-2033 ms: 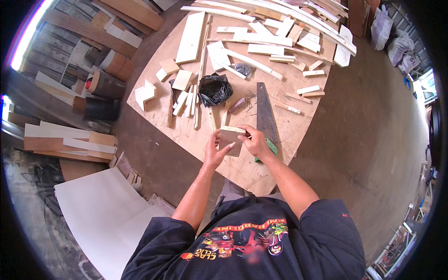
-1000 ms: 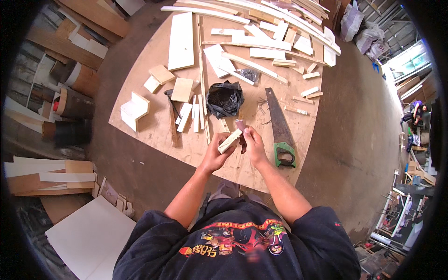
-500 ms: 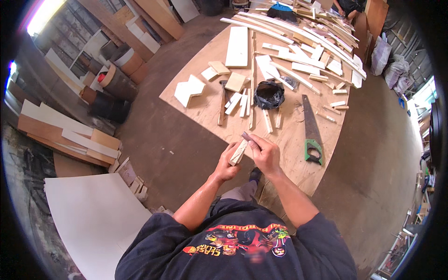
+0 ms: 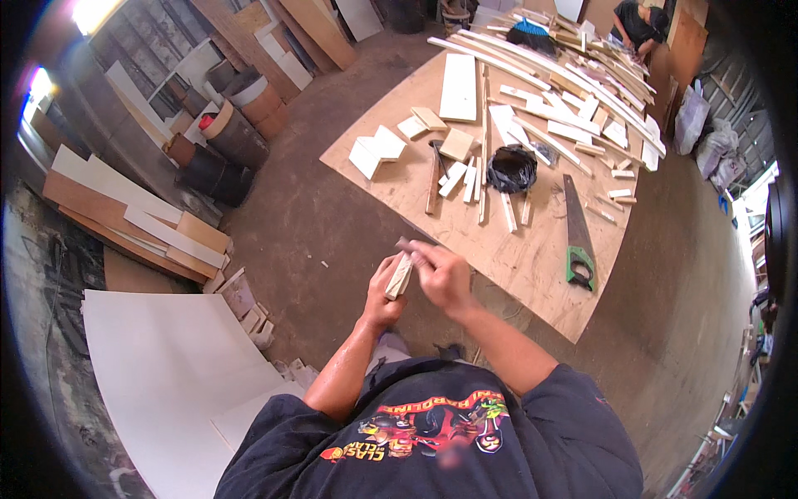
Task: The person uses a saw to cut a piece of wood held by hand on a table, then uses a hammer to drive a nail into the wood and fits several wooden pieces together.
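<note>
My left hand (image 4: 381, 301) is closed around a short, pale wooden piece (image 4: 399, 279), held tilted in front of my body beyond the near edge of the worktable (image 4: 544, 303). At its upper end, my right hand (image 4: 445, 281) pinches a small dark brown piece of sandpaper (image 4: 405, 244) against the wood. My fingers hide most of the sandpaper. On the tabletop nearby lie a hammer (image 4: 432, 181), several short wood offcuts, and a handsaw (image 4: 578, 237) with a green and black handle. A black plastic-lined container (image 4: 512, 170) stands among them.
Long wooden strips (image 4: 565, 71) pile up at the table's far end, with a blue brush (image 4: 529, 32) on them. Another person (image 4: 638, 25) is at the far right. Left are stacked boards (image 4: 133, 212), a large white sheet (image 4: 174, 358) and dark drums (image 4: 212, 179).
My view has shifted, so the table now sits further right and my hands are just off its edge. The grip on the wood and sandpaper continues. The other person shows more fully.
</note>
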A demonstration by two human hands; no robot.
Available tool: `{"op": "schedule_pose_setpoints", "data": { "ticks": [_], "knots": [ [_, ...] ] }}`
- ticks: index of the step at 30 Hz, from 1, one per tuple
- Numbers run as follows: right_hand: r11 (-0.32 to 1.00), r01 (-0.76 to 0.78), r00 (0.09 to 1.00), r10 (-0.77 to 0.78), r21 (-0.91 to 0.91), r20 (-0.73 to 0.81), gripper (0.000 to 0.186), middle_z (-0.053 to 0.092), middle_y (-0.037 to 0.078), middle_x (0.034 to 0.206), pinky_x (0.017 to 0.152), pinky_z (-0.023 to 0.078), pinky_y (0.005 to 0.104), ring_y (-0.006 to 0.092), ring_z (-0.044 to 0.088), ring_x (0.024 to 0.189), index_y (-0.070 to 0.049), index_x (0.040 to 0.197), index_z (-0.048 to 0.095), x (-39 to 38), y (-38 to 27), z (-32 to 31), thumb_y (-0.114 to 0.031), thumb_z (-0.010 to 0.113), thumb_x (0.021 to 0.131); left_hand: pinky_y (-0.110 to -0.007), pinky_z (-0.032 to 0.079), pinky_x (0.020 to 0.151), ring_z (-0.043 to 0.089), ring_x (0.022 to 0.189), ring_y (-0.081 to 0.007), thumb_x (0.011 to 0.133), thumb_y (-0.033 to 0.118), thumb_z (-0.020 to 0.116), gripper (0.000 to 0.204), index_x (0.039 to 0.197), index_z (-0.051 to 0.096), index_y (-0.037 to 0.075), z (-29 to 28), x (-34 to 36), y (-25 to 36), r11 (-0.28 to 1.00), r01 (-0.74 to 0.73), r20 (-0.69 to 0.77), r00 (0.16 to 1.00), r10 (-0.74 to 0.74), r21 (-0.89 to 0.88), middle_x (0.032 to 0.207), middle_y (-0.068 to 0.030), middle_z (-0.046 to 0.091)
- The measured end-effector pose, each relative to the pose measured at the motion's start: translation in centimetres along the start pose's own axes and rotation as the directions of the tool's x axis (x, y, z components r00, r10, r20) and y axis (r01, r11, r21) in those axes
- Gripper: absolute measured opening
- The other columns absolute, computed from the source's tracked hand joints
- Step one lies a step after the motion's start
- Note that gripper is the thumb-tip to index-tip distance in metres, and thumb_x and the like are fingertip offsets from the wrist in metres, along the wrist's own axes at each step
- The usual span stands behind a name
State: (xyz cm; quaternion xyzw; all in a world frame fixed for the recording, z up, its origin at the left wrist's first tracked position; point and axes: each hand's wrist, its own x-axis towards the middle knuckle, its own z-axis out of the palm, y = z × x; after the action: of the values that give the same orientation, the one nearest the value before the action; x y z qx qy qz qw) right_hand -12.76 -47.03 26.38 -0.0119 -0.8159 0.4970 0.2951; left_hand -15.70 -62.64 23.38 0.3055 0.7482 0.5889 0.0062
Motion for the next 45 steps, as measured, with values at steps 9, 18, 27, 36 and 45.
{"op": "schedule_pose_setpoints", "data": {
  "ticks": [9, 18, 27, 36, 45],
  "knots": [
    [0.994, 0.076, 0.983, -0.088, 0.08, 0.163, 0.02, 0.072, 0.014, 0.083, 0.064, 0.054, 0.0355, 0.0265, 0.069, 0.069, -0.01, 0.11, 0.078, 0.8, -4.7, 10.4, -0.01, 0.07, 0.092, -0.043, 0.046, 0.103, 0.059, 0.117, -0.0427, 0.062, 0.002, 0.054, 0.073, 0.134, 0.057, -0.005, -10.7, -0.1, -3.6, 0.996, -0.067, -0.111, 0.991, 0.073, 0.054, 0.124, -0.0244, 0.062],
    [0.986, 0.147, 0.962, -0.162, 0.083, 0.222, 0.019, 0.075, 0.015, 0.09, 0.07, 0.056, 0.0344, 0.0244, 0.074, 0.08, -0.004, 0.112, 0.076, 3.7, -8.5, 19.3, -0.009, 0.067, 0.096, -0.039, 0.046, 0.102, 0.059, 0.117, -0.0395, 0.059, 0.003, 0.053, 0.068, 0.126, 0.06, -0.004, -19.3, 0.2, -7.7, 0.989, 0.014, -0.21, 0.977, -0.046, -0.15, 0.12, -0.0228, 0.063],
    [0.997, 0.069, 0.996, -0.068, 0.021, -0.052, 0.022, 0.07, 0.013, 0.083, 0.062, 0.053, 0.0376, 0.03, 0.069, 0.072, -0.013, 0.115, 0.076, 6.1, -8.1, 26.4, -0.014, 0.069, 0.094, -0.038, 0.058, 0.087, 0.068, 0.102, -0.0256, 0.07, -0.001, 0.047, 0.063, 0.133, 0.053, 0.001, -23.2, 1.7, -9.5, 0.637, 0.275, -0.045, 0.898, -0.438, -0.72, 0.114, -0.0107, 0.064],
    [0.979, 0.13, 0.983, -0.149, -0.157, -0.112, 0.022, 0.07, 0.011, 0.079, 0.056, 0.052, 0.039, 0.0298, 0.069, 0.065, -0.015, 0.112, 0.077, 8.2, -7.2, 27.8, -0.019, 0.07, 0.092, -0.041, 0.059, 0.082, 0.067, 0.101, -0.0305, 0.067, 0.001, 0.05, 0.063, 0.13, 0.051, 0.001, -23.6, 4.8, -8.4, 0.472, 0.281, -0.087, 0.781, -0.618, -0.836, 0.114, -0.0144, 0.062],
    [0.94, 0.152, 0.988, -0.156, -0.306, 0.013, 0.021, 0.075, 0.011, 0.087, 0.063, 0.056, 0.0362, 0.0291, 0.073, 0.073, -0.009, 0.111, 0.076, 9.5, -8.3, 25.2, -0.016, 0.067, 0.093, -0.043, 0.059, 0.088, 0.065, 0.105, -0.0323, 0.068, 0.001, 0.049, 0.065, 0.133, 0.048, 0.004, -22.2, 7.0, -9.1, 0.456, 0.24, -0.085, 0.807, -0.584, -0.857, 0.116, -0.0145, 0.06]
  ]
}}
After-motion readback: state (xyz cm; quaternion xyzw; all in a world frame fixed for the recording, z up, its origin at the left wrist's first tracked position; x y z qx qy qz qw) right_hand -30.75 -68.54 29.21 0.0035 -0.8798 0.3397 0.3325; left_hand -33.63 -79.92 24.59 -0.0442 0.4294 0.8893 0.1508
